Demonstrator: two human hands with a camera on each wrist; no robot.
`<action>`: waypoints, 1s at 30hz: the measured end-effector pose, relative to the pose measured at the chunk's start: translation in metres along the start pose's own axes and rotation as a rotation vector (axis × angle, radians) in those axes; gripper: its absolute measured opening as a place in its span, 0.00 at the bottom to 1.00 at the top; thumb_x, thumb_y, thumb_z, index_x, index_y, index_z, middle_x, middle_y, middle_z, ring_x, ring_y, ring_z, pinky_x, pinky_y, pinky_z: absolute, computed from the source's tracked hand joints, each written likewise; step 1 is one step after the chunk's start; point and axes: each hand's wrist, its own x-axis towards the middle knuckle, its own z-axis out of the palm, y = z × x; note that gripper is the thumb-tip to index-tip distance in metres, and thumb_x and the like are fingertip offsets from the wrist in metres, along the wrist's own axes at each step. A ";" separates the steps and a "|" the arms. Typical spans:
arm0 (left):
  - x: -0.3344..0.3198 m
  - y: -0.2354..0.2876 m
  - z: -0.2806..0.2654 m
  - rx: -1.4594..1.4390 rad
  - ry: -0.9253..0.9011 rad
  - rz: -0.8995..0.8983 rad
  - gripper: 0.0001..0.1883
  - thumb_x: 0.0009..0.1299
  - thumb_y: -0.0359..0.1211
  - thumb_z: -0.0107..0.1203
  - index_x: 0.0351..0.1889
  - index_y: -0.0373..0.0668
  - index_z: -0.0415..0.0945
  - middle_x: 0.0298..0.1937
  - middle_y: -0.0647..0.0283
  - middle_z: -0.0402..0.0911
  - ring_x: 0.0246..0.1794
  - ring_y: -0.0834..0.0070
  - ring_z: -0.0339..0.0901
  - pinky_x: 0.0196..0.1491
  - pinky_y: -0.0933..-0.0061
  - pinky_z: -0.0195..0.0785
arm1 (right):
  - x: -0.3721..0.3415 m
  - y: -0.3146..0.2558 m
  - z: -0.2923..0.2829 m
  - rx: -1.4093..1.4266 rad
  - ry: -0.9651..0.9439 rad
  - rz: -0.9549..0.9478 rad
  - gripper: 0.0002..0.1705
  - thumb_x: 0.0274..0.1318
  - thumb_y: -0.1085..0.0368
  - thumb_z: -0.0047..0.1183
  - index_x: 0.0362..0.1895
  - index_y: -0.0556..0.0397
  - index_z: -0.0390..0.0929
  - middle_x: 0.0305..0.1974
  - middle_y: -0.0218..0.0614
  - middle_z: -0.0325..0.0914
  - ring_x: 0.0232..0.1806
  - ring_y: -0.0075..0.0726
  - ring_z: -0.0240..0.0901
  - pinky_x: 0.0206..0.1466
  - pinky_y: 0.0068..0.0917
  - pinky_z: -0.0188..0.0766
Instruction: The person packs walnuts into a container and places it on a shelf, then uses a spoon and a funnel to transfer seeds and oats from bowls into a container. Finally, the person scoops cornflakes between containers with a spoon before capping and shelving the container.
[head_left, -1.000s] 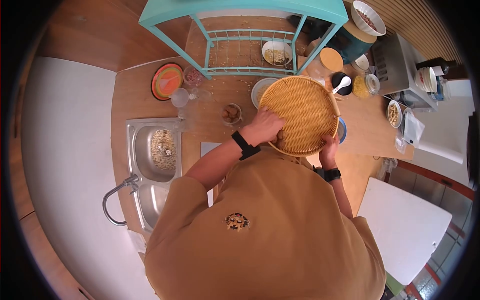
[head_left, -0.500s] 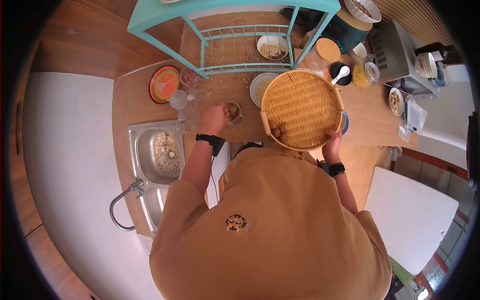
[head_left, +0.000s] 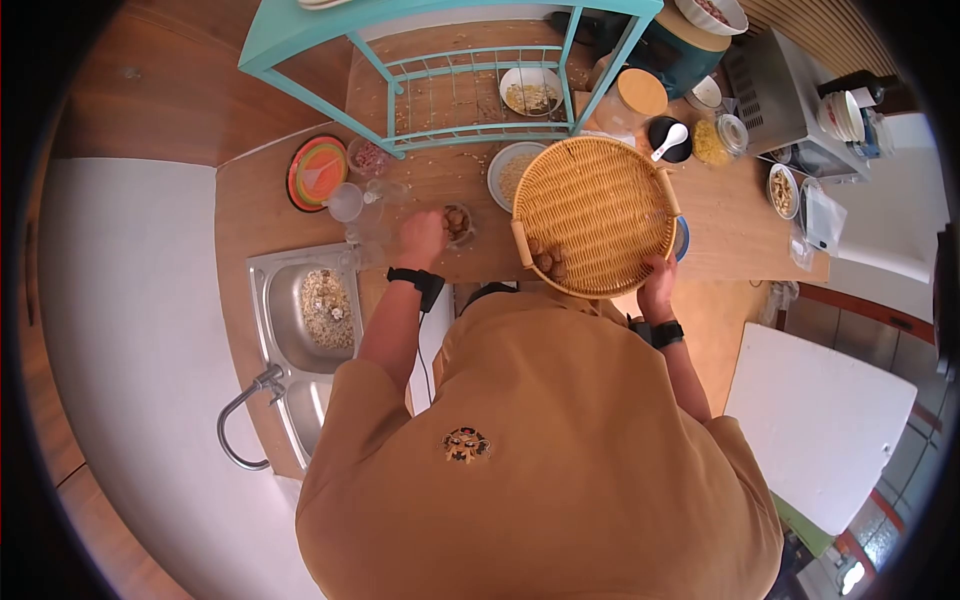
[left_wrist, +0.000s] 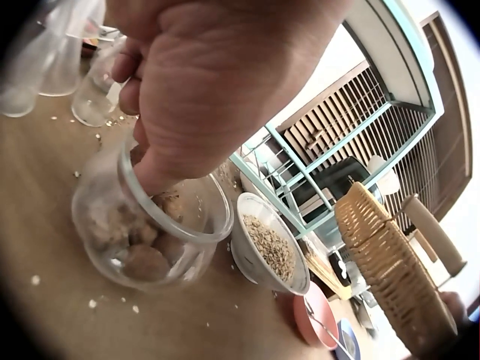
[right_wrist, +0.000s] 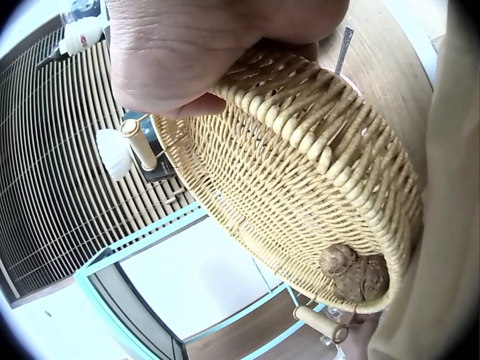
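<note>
My left hand point(head_left: 422, 240) is at a clear jar point(left_wrist: 112, 251) of brown, round, wrinkled lumps point(left_wrist: 146, 262), on the worktop right of the sink. Fingers point(left_wrist: 154, 169) dip past the jar's rim; others curl outside it. Their tips are hidden, so I cannot tell whether they hold a lump. My right hand point(head_left: 657, 288) grips the near right rim of a round wicker basket point(head_left: 600, 205) with wooden handles. The basket is held up in front of my body, tilted in the right wrist view. Several similar brown lumps point(right_wrist: 356, 274) lie together at its lower left side.
A bowl of grains point(left_wrist: 270, 247) stands beside the jar, partly behind the basket in the head view. Clear plastic cups point(head_left: 347, 203) and an orange-green plate point(head_left: 318, 172) are farther left. A turquoise rack point(head_left: 480, 135) stands behind; the sink point(head_left: 285, 300) is at left.
My left hand has left the basket's lower left side and moved left to the jar, uncovering the lumps in the basket. The right hand keeps its grip on the basket.
</note>
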 end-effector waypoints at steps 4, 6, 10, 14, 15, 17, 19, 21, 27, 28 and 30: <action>-0.001 0.003 -0.002 0.021 0.018 -0.003 0.14 0.56 0.39 0.62 0.36 0.43 0.81 0.31 0.51 0.81 0.35 0.54 0.79 0.39 0.56 0.72 | 0.004 0.008 -0.006 -0.027 -0.005 0.011 0.13 0.41 0.71 0.41 0.35 0.60 0.71 0.32 0.30 0.72 0.35 0.28 0.64 0.40 0.23 0.62; -0.002 0.006 -0.004 0.020 0.013 0.000 0.15 0.56 0.41 0.62 0.37 0.43 0.80 0.31 0.50 0.81 0.35 0.54 0.79 0.39 0.56 0.72 | 0.005 0.010 -0.006 0.013 -0.003 0.037 0.14 0.41 0.71 0.41 0.35 0.60 0.72 0.33 0.30 0.72 0.35 0.28 0.64 0.41 0.23 0.62; -0.004 0.035 -0.022 -0.463 0.140 -0.090 0.14 0.60 0.41 0.61 0.38 0.41 0.79 0.29 0.54 0.81 0.32 0.56 0.79 0.36 0.59 0.72 | 0.003 0.004 -0.003 0.039 0.005 0.037 0.16 0.41 0.71 0.41 0.37 0.61 0.72 0.36 0.31 0.73 0.37 0.28 0.65 0.42 0.23 0.63; -0.026 0.098 -0.074 -0.820 0.386 0.095 0.13 0.61 0.40 0.59 0.36 0.41 0.78 0.30 0.56 0.78 0.28 0.57 0.76 0.37 0.60 0.70 | 0.004 0.004 -0.004 -0.056 -0.022 -0.001 0.15 0.41 0.71 0.41 0.36 0.62 0.72 0.35 0.31 0.73 0.36 0.29 0.65 0.42 0.24 0.63; -0.026 0.109 -0.076 -0.820 0.389 0.092 0.13 0.61 0.40 0.59 0.36 0.41 0.78 0.30 0.56 0.78 0.28 0.57 0.76 0.37 0.60 0.70 | 0.005 0.002 -0.003 -0.137 -0.040 -0.042 0.15 0.41 0.71 0.41 0.36 0.62 0.72 0.34 0.32 0.73 0.36 0.29 0.65 0.41 0.24 0.63; -0.027 0.130 -0.077 -0.535 0.517 0.618 0.11 0.59 0.35 0.61 0.35 0.39 0.78 0.25 0.61 0.75 0.32 0.63 0.75 0.35 0.65 0.70 | 0.007 0.004 -0.002 -0.144 -0.049 -0.033 0.14 0.43 0.70 0.41 0.35 0.62 0.72 0.35 0.34 0.72 0.37 0.31 0.65 0.43 0.26 0.64; -0.035 0.152 -0.078 -0.372 0.385 0.690 0.11 0.57 0.35 0.61 0.34 0.39 0.77 0.25 0.61 0.75 0.35 0.63 0.75 0.35 0.64 0.69 | 0.007 0.003 0.001 -0.149 -0.059 -0.024 0.13 0.44 0.69 0.40 0.34 0.63 0.72 0.35 0.37 0.71 0.38 0.34 0.65 0.44 0.27 0.64; -0.038 0.167 -0.070 -0.206 0.252 0.752 0.12 0.56 0.35 0.61 0.33 0.39 0.77 0.26 0.60 0.75 0.37 0.62 0.75 0.35 0.64 0.68 | 0.006 -0.003 0.009 -0.108 -0.050 -0.039 0.13 0.41 0.71 0.42 0.34 0.63 0.72 0.32 0.33 0.74 0.34 0.29 0.65 0.39 0.24 0.63; -0.028 0.179 -0.049 0.000 -0.155 0.681 0.11 0.56 0.35 0.61 0.31 0.38 0.76 0.27 0.54 0.76 0.33 0.59 0.76 0.32 0.61 0.68 | 0.008 0.000 0.006 -0.157 -0.085 -0.041 0.15 0.41 0.71 0.41 0.36 0.63 0.73 0.33 0.33 0.74 0.35 0.28 0.65 0.39 0.23 0.63; -0.031 0.179 -0.051 -0.093 -0.089 0.671 0.11 0.56 0.35 0.61 0.31 0.38 0.76 0.27 0.54 0.76 0.32 0.59 0.77 0.32 0.61 0.69 | 0.008 0.000 0.007 -0.155 -0.085 -0.040 0.15 0.41 0.71 0.41 0.36 0.63 0.73 0.33 0.33 0.74 0.35 0.28 0.65 0.39 0.23 0.63; -0.032 0.173 -0.058 -0.183 -0.028 0.663 0.10 0.57 0.35 0.61 0.31 0.39 0.76 0.27 0.54 0.77 0.30 0.59 0.77 0.32 0.60 0.69 | 0.007 0.000 0.007 -0.081 -0.053 -0.013 0.16 0.41 0.71 0.41 0.38 0.63 0.73 0.34 0.32 0.74 0.36 0.28 0.65 0.40 0.23 0.63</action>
